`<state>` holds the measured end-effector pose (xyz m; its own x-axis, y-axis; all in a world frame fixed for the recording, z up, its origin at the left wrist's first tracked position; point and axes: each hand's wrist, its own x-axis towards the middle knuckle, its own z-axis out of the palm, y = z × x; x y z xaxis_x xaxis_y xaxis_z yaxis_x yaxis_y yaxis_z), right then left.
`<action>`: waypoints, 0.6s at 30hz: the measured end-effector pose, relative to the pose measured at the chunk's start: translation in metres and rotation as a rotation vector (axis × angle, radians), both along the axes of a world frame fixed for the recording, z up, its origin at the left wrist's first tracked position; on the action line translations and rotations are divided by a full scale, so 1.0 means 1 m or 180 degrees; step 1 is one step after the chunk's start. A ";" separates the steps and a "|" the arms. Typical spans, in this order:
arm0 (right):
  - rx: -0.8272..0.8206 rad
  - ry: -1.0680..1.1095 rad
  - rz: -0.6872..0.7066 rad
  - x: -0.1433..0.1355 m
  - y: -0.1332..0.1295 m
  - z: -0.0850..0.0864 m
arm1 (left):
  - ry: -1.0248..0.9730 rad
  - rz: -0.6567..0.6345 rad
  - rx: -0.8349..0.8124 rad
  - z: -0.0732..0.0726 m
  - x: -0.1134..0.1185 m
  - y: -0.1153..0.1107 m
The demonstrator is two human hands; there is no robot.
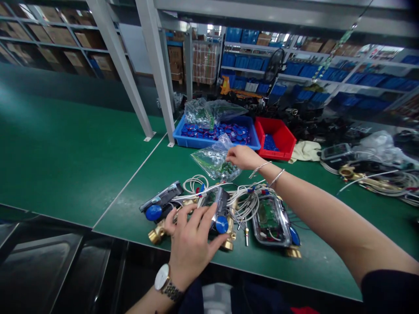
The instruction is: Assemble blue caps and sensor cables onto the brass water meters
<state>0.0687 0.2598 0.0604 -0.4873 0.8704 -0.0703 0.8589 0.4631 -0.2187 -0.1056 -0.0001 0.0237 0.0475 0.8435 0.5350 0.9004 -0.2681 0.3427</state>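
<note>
My left hand point(193, 235) is spread over the middle brass water meter, its fingers apart and resting at the grey display housing point(223, 198) with a blue round cap point(221, 224). Farther off, my right hand point(241, 157) has its fingers pinched together at a clear plastic bag point(209, 159) of small green and grey parts; whatever is between the fingertips is hidden. To the left lies a second meter point(162, 198) with a blue cap. A third meter point(271, 222), with a clear cover over a green circuit board, lies to the right. Coiled grey cables point(244, 205) run between them.
Behind the bag stand a blue tray point(199, 141) of blue round caps and a red bin point(284, 139) with small blue parts. A beige cloth point(306, 151) and more cabled brass meters point(350, 172) lie at right. Metal posts point(155, 65) rise from the green bench point(81, 165).
</note>
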 end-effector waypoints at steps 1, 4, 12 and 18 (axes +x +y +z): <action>0.0019 0.0219 -0.0015 0.003 0.002 0.006 | 0.0031 0.0073 0.0008 -0.002 0.003 0.001; 0.0114 0.0795 -0.0034 0.010 0.000 0.024 | 0.0071 0.0170 0.0082 -0.004 0.007 0.003; -0.0578 0.3016 -0.0035 0.024 -0.041 0.060 | 0.0297 -0.0138 -0.0009 0.002 -0.029 0.014; -0.0393 0.1952 0.0680 -0.001 -0.099 0.060 | -0.0158 -0.0459 -0.0112 0.041 -0.054 -0.001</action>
<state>0.0680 0.1611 0.1205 -0.6318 0.7535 0.1819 0.4537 0.5497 -0.7015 -0.1592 -0.0008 0.0647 0.1436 0.8482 0.5099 0.8352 -0.3803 0.3973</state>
